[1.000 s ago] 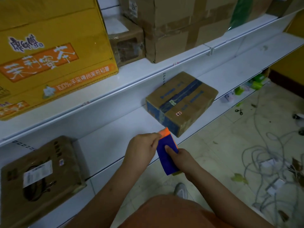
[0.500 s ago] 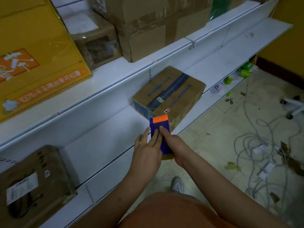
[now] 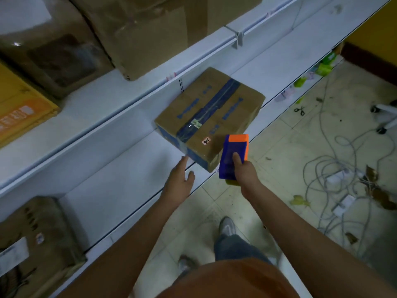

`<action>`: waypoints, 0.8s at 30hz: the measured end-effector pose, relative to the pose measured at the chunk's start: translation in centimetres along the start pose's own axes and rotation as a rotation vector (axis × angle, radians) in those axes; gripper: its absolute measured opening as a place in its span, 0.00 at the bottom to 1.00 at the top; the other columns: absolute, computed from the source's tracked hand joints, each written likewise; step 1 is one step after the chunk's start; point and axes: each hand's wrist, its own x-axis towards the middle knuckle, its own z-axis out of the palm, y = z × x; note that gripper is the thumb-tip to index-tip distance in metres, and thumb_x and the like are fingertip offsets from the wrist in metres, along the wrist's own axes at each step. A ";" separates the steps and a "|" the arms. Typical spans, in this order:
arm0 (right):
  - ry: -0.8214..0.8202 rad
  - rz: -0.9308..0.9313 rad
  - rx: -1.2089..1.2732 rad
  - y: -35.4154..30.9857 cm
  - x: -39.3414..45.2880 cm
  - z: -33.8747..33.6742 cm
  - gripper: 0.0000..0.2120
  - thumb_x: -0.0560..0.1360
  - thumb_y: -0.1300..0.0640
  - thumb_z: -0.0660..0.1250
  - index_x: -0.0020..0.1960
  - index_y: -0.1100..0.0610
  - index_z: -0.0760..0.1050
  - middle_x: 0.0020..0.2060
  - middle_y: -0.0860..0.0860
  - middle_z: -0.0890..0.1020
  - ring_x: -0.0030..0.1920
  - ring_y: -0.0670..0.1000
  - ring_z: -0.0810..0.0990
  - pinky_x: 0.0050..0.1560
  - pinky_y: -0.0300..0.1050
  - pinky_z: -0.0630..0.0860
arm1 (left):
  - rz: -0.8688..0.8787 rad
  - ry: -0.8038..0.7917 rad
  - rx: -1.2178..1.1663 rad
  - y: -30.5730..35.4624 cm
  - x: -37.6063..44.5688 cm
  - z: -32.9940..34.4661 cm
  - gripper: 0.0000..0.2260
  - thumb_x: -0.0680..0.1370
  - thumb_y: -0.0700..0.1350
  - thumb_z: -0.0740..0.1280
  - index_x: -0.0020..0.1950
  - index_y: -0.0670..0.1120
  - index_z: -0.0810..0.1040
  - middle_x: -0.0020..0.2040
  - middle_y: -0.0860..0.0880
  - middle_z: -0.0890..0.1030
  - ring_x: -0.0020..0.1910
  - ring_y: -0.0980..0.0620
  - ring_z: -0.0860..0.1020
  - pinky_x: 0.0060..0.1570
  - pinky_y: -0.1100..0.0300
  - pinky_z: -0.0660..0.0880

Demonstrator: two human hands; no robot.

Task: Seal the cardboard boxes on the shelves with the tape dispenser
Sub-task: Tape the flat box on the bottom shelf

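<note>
A brown cardboard box (image 3: 217,108) with a dark blue tape strip along its top seam sits on the white lower shelf (image 3: 120,179), turned at an angle. My right hand (image 3: 245,171) grips the blue tape dispenser (image 3: 233,155) with its orange front end, holding it at the box's near right corner. My left hand (image 3: 180,179) reaches with straight fingers toward the box's near left corner, the fingertips just short of its blue-taped side.
Larger taped boxes (image 3: 150,29) and a yellow printed carton (image 3: 19,108) stand on the upper shelf. Another brown box (image 3: 36,239) lies at the lower shelf's left end. Tangled cables (image 3: 335,168), scissors (image 3: 299,110) and scraps litter the tiled floor on the right.
My left hand let go of the dispenser and stretched toward the box's near left corner. My right hand carried the dispenser right, to the box's near right corner. The view moved closer.
</note>
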 end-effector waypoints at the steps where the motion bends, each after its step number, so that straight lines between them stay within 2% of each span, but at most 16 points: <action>1: 0.007 0.006 0.002 -0.1 1.1 -0.3 0.20 0.83 0.44 0.57 0.55 0.61 0.73 0.51 0.59 0.80 0.47 0.58 0.79 0.38 0.47 0.77 | 0.001 0.023 0.081 -0.4 2.1 -0.2 0.25 0.84 0.44 0.60 0.81 0.44 0.58 0.80 0.44 0.61 0.78 0.46 0.61 0.70 0.63 0.58; 3: 0.031 0.015 0.007 0.0 3.4 -0.3 0.20 0.82 0.42 0.56 0.49 0.59 0.73 0.51 0.62 0.81 0.49 0.61 0.80 0.46 0.54 0.80 | 0.009 0.083 0.231 -1.2 6.5 -0.4 0.25 0.84 0.45 0.61 0.79 0.41 0.61 0.78 0.38 0.62 0.78 0.41 0.60 0.74 0.55 0.58; 5: 0.020 0.041 0.063 0.1 5.6 0.2 0.21 0.81 0.40 0.56 0.45 0.56 0.73 0.52 0.62 0.81 0.51 0.61 0.81 0.54 0.61 0.79 | 0.017 0.089 0.396 -1.6 10.6 0.1 0.26 0.84 0.46 0.61 0.80 0.43 0.59 0.80 0.37 0.58 0.79 0.38 0.56 0.75 0.47 0.59; 8: 0.021 0.088 0.193 0.4 8.6 1.1 0.23 0.80 0.38 0.56 0.54 0.57 0.74 0.52 0.56 0.81 0.52 0.57 0.81 0.56 0.61 0.78 | 0.014 -0.051 0.570 -1.5 13.8 2.6 0.28 0.84 0.47 0.59 0.82 0.46 0.53 0.82 0.39 0.48 0.80 0.37 0.46 0.76 0.41 0.56; 11: 0.035 0.124 0.239 0.5 10.7 1.6 0.23 0.80 0.37 0.56 0.58 0.56 0.72 0.48 0.50 0.79 0.54 0.55 0.80 0.58 0.59 0.78 | -0.049 -0.053 0.647 -1.3 13.7 5.7 0.33 0.82 0.53 0.59 0.82 0.46 0.49 0.82 0.39 0.43 0.80 0.36 0.42 0.77 0.38 0.49; 13: 0.038 0.156 0.273 0.6 11.7 1.6 0.25 0.81 0.38 0.55 0.62 0.58 0.71 0.53 0.52 0.79 0.55 0.54 0.79 0.57 0.53 0.78 | -0.065 -0.054 0.717 -0.8 13.1 6.8 0.36 0.81 0.61 0.57 0.83 0.47 0.46 0.82 0.40 0.42 0.80 0.36 0.41 0.76 0.37 0.44; 15: 0.056 0.185 0.337 0.2 12.7 1.5 0.24 0.82 0.40 0.54 0.64 0.58 0.71 0.57 0.53 0.79 0.55 0.53 0.78 0.55 0.48 0.77 | -0.080 -0.091 0.745 -0.1 13.5 6.5 0.37 0.80 0.64 0.54 0.83 0.48 0.47 0.82 0.41 0.43 0.80 0.35 0.41 0.76 0.37 0.45; 17: 0.076 0.219 0.375 -0.5 13.5 1.4 0.22 0.82 0.40 0.53 0.61 0.57 0.70 0.57 0.54 0.79 0.56 0.54 0.78 0.54 0.48 0.77 | -0.084 -0.157 0.743 0.7 14.0 5.7 0.35 0.80 0.65 0.54 0.82 0.50 0.50 0.82 0.42 0.45 0.80 0.34 0.43 0.75 0.38 0.52; 19: 0.076 0.222 0.374 -0.9 14.0 1.3 0.20 0.82 0.40 0.53 0.59 0.56 0.70 0.54 0.52 0.78 0.52 0.52 0.78 0.49 0.44 0.77 | -0.106 -0.228 0.731 1.1 14.1 5.4 0.35 0.80 0.67 0.55 0.82 0.52 0.50 0.83 0.44 0.45 0.80 0.35 0.44 0.74 0.39 0.56; 22: 0.056 0.193 0.367 -1.0 13.8 0.8 0.19 0.83 0.41 0.53 0.57 0.56 0.69 0.49 0.50 0.78 0.46 0.47 0.78 0.41 0.39 0.75 | -0.130 -0.261 0.704 1.5 13.0 6.1 0.35 0.81 0.64 0.56 0.83 0.52 0.49 0.82 0.44 0.43 0.80 0.36 0.41 0.75 0.39 0.55; 24: 0.060 0.187 0.368 -0.7 13.5 0.4 0.19 0.83 0.41 0.53 0.58 0.56 0.70 0.50 0.50 0.79 0.46 0.47 0.78 0.40 0.39 0.74 | -0.100 -0.259 0.743 2.1 12.5 6.4 0.32 0.81 0.62 0.57 0.81 0.51 0.54 0.82 0.41 0.48 0.79 0.34 0.47 0.74 0.39 0.56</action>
